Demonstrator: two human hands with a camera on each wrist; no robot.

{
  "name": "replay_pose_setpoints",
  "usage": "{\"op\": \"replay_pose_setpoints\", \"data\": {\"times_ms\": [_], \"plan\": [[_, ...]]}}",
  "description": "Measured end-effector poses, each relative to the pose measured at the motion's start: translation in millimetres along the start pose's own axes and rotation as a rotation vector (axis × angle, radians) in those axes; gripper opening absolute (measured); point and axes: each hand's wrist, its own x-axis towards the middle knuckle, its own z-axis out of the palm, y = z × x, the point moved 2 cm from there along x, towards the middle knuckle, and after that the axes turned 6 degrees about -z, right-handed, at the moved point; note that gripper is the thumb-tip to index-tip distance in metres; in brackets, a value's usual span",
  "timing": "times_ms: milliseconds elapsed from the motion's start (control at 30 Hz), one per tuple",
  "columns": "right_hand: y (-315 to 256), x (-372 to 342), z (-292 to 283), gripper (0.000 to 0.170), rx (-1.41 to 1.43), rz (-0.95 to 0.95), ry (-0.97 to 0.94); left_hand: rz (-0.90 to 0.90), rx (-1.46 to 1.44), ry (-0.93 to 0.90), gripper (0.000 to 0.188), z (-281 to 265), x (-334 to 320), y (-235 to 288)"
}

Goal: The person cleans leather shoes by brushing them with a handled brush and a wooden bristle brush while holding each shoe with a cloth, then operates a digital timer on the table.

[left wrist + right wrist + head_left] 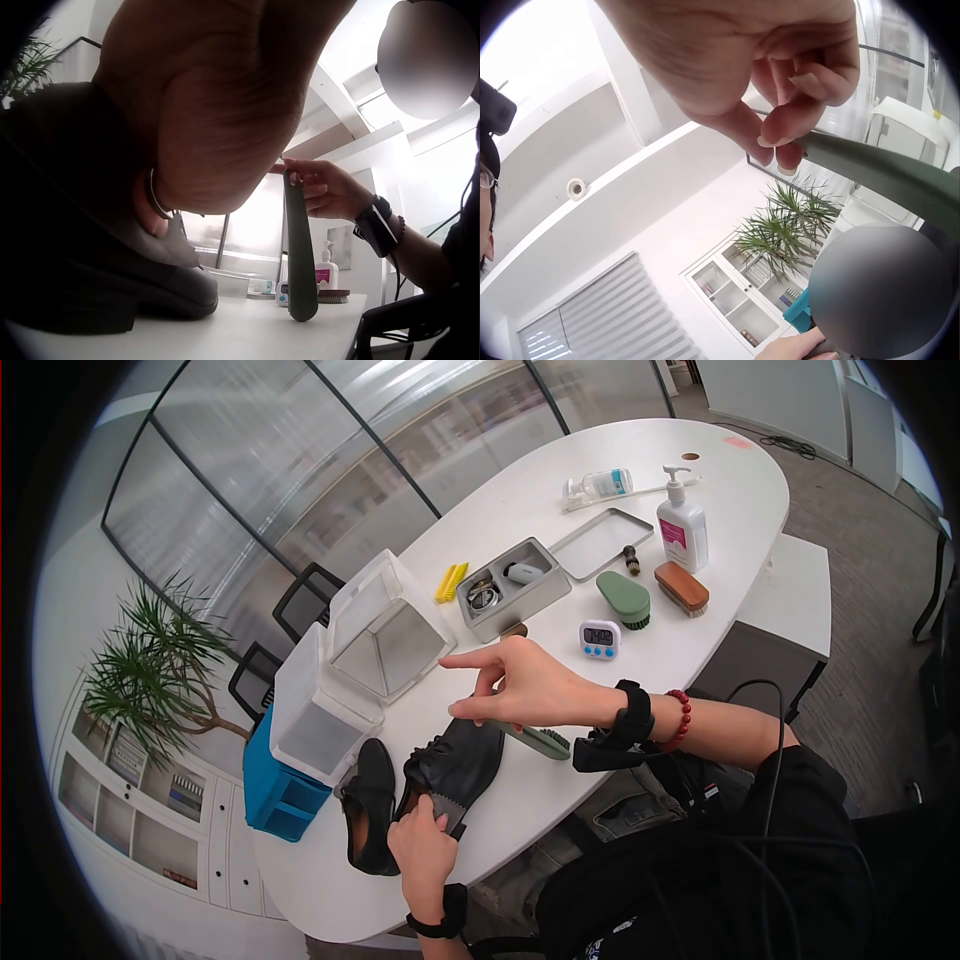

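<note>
Right hand [530,685] pinched the green long-handled brush [548,742] by its handle end, left hand [423,855] gripped the black lace-up shoe [462,765] near the heel; brush head hung at the shoe's 2 o'clock, bristles off the leather. Second black shoe [372,800] sat at 8 o'clock, green palm brush [622,596] and wooden-backed brush [682,588] toward 1-2, all unheld. Progress: brush and shoe in hand, second shoe not in hand; couldn't tell if either had been brushed.

Black lace-up shoe [472,758], lower middle of head frame, sole down on white table, toe toward upper right. Green long-handled brush [546,743], dark bristles, just right of shoe; handle near upright in left wrist view.
</note>
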Motion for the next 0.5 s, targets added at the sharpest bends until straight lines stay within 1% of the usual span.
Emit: {"op": "replay_pose_setpoints", "data": {"times_ms": [233,333,500], "plan": [[1,1,-1,0.066,0.017,-0.013,-0.001,0.004,-0.009,0.005,0.016,0,0,-1],[-3,0,-2,0.065,0.037,0.016,-0.027,-0.001,-0.008,-0.004,0.015,1,0,-2],[-13,-4,-4,0.062,-0.085,0.045,-0.081,-0.014,-0.006,-0.013,0.015,-2,0,1]]}}
